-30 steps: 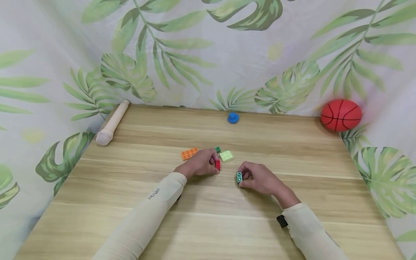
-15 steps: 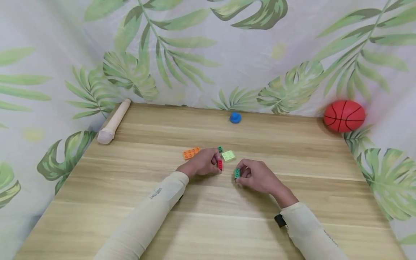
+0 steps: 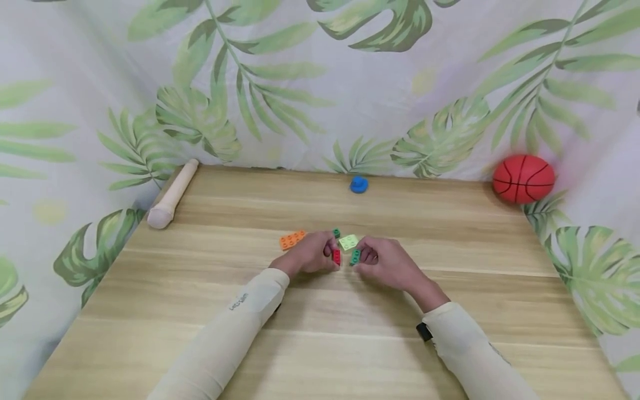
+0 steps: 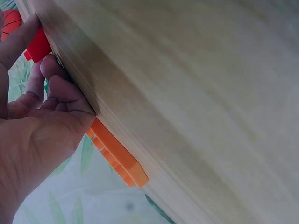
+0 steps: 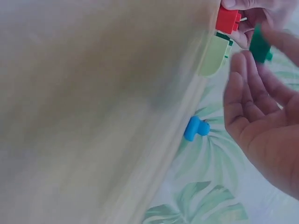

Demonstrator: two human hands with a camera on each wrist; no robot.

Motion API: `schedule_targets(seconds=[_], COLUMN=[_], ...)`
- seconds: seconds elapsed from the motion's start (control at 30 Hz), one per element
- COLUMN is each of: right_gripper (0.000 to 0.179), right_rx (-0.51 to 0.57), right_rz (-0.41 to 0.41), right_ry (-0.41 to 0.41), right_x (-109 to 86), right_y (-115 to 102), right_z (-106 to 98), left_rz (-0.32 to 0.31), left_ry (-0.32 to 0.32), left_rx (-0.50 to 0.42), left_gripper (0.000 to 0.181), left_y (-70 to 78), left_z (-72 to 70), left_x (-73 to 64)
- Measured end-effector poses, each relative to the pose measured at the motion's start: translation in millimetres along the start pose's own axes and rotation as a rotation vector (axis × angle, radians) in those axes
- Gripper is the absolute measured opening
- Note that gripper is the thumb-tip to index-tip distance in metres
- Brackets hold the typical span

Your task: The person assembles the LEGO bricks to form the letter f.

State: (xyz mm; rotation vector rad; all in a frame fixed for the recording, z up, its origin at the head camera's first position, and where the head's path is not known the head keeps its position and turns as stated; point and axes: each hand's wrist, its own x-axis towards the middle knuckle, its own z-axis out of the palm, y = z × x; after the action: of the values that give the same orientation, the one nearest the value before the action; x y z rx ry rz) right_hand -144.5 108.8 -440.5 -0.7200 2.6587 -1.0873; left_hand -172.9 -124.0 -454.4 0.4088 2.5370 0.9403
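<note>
Pinched between thumb and fingers of my left hand (image 3: 312,253) is a red toy brick (image 3: 336,257), which stands on the tabletop in the left wrist view. My right hand (image 3: 392,263) pinches a green toy brick (image 3: 355,256) with two studs showing, held just off the table in the right wrist view (image 5: 259,44). A small gap separates the red and green bricks. Behind them lies a pale green brick (image 3: 348,242), with another small dark green brick (image 3: 336,233) beside it. An orange brick (image 3: 292,240) lies left of my left hand, partly covered by it.
A blue toy duck (image 3: 358,184) sits near the table's back edge. At the back right corner is a red ball with black lines (image 3: 523,179). A pale microphone-shaped object (image 3: 173,194) lies along the left edge. Leaf-patterned cloth hangs behind the wooden table (image 3: 320,355).
My right hand has moved left and slightly away from me with the green brick, bringing it close to the red one. The left hand stays nearly in place, still gripping the red brick.
</note>
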Motion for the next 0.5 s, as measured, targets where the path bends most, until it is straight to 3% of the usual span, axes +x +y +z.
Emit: schedule_targets(seconds=[0.27, 0.5], right_gripper=[0.022, 0.013], right_rx=[-0.058, -0.108], right_rz=[-0.086, -0.094], right_ry=[-0.02, -0.042], right_x=[22.5, 32.3], right_y=[-13.4, -16.6], right_z=[6.1, 20.5], left_rz=[0.055, 0.089], left_ry=[0.03, 0.029], left_rx=[-0.009, -0.026], left_gripper=[0.032, 0.031], left_y=[0.8, -5.7], left_z=[-4.3, 5.3], left_x=[-0.4, -2.1])
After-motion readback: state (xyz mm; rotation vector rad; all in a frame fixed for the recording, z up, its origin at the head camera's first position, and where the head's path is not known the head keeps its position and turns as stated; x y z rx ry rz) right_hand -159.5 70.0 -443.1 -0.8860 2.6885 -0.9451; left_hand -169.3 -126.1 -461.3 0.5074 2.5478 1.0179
